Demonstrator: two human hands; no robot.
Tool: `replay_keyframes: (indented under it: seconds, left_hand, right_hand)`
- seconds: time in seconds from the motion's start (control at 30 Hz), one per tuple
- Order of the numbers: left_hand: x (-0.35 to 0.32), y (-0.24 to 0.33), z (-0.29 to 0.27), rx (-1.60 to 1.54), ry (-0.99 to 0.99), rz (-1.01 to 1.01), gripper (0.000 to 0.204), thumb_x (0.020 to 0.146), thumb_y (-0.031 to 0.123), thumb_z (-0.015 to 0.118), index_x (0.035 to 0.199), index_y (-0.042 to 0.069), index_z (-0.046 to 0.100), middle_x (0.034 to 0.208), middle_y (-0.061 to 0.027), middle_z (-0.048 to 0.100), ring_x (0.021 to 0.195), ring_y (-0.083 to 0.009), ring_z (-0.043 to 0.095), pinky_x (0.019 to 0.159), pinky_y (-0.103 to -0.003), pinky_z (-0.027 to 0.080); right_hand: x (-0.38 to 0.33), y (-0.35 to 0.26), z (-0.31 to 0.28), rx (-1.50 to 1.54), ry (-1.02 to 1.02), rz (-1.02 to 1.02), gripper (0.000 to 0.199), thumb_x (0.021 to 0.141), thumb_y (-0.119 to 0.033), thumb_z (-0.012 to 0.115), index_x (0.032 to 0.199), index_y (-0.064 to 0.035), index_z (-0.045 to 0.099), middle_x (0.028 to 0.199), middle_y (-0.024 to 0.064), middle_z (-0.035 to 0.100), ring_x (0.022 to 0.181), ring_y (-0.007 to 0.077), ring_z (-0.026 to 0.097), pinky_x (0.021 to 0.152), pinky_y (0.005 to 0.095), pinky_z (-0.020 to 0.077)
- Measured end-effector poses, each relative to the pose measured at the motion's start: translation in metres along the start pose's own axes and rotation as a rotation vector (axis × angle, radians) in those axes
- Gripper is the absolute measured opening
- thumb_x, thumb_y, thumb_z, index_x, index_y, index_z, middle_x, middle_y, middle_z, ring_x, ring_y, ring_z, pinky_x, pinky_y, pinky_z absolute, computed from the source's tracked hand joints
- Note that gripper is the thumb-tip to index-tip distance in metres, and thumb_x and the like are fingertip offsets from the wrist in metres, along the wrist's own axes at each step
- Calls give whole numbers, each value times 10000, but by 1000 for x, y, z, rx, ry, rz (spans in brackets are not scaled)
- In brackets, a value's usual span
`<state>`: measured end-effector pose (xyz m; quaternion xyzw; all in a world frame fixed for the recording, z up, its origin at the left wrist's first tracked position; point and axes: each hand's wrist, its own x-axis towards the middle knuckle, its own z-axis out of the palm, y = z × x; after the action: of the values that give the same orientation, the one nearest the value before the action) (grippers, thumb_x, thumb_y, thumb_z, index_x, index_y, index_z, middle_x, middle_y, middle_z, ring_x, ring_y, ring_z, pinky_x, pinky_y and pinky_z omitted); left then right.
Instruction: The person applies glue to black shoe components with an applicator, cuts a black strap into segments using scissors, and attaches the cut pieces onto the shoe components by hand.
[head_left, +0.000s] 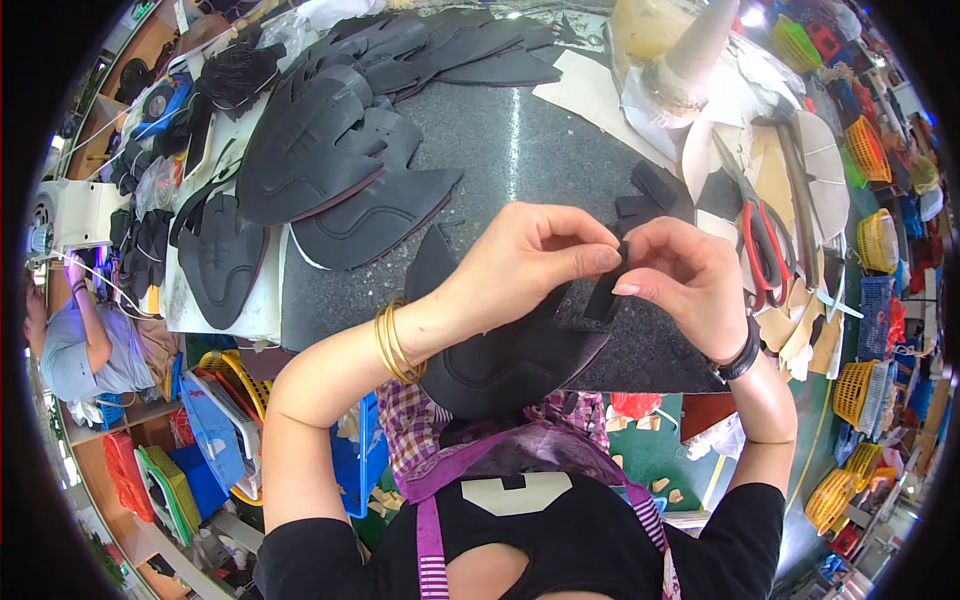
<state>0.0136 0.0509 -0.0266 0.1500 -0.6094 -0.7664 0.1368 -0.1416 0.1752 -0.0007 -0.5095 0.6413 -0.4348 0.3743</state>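
Note:
My left hand and my right hand meet above the front part of the dark table, each closed in a pinch. Between their fingertips is a small black strip, its lower part hanging below the fingers. What lies right under the fingertips is hidden. A black shoe upper piece with a curved raised line rests beneath my hands at the table's near edge, partly covered by my left forearm. More black strips lie just beyond my right hand.
Stacked black upper pieces spread over the table's left and far sides. Red-handled scissors lie to the right, near a pale cone and paper scraps. A co-worker is at far left; baskets line the right.

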Motion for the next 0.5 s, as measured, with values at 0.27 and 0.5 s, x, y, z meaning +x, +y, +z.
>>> replay_keyframes:
  seconds: [0.27,0.5]
  left_hand:
    - [43,-9,-27,390,74,71,209,850,148,593,950,-28,645,761,-73,643,641,-113,584,621,-237,467]
    - [-15,8,-55,1267,59,199,516,703,154,702,1143,19,470,885,-129,576,841,-307,554,744,-386,445]
  right_hand:
    - [-12,18,-36,10,241,-22,74,832,-3,567,906,-5,568,865,49,642,708,34,556,585,175,426]
    - [-17,7,-12,-118,55,61,112,828,-23,597,935,-2,571,689,12,620,573,41,535,509,186,413]
